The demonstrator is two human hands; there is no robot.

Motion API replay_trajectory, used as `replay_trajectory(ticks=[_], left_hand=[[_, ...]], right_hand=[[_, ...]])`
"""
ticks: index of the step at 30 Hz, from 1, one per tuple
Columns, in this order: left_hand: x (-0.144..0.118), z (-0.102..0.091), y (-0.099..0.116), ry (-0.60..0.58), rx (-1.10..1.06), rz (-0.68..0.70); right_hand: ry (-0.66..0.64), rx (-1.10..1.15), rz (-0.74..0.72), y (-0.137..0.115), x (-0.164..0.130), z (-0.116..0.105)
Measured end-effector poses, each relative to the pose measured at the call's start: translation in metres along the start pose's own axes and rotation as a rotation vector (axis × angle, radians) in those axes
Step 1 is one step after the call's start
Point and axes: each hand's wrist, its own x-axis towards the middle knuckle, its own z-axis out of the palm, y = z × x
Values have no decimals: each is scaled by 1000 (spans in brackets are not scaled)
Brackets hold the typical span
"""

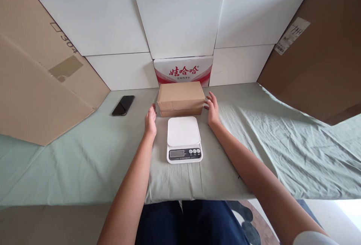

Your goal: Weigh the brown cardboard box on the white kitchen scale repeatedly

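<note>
A small brown cardboard box (180, 96) lies on the green cloth, right behind a white kitchen scale (184, 132). The scale's plate is bare, and its display at the front looks blank. My left hand (150, 120) is at the box's left side, thumb side up, with a narrow gap to the cardboard. At the right side, my right hand (212, 109) has its fingers spread, their tips close to the box's edge; whether they touch it I cannot make out. Neither hand grips anything.
A black smartphone (123, 105) rests on the cloth to the left. White boxes (180, 23) and a red-printed carton (183, 70) form a wall behind. Large cardboard panels stand at left (42, 76) and right (316, 61). The green tablecloth (84, 162) ends near my lap.
</note>
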Motion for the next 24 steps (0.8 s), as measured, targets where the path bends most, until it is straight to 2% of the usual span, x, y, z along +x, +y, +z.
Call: replay_trajectory(ticks=[5, 9, 14, 18, 21, 24], left_hand=[[-2, 3, 0, -34, 11, -12], [-5, 7, 1, -43, 5, 0], [-8, 10, 0, -115, 9, 30], [-8, 11, 8, -130, 45, 31], [-24, 8, 26, -177, 89, 117], [-64, -3, 40, -257, 93, 223]], right_hand=[[-54, 6, -18, 1, -2, 1], [-156, -27, -31, -4, -7, 2], [-267, -79, -79, -11, -13, 4], [-244, -79, -172, -27, -13, 6], [-197, -102, -296, -52, -24, -2], [-232, -142, -340, -72, -55, -24]])
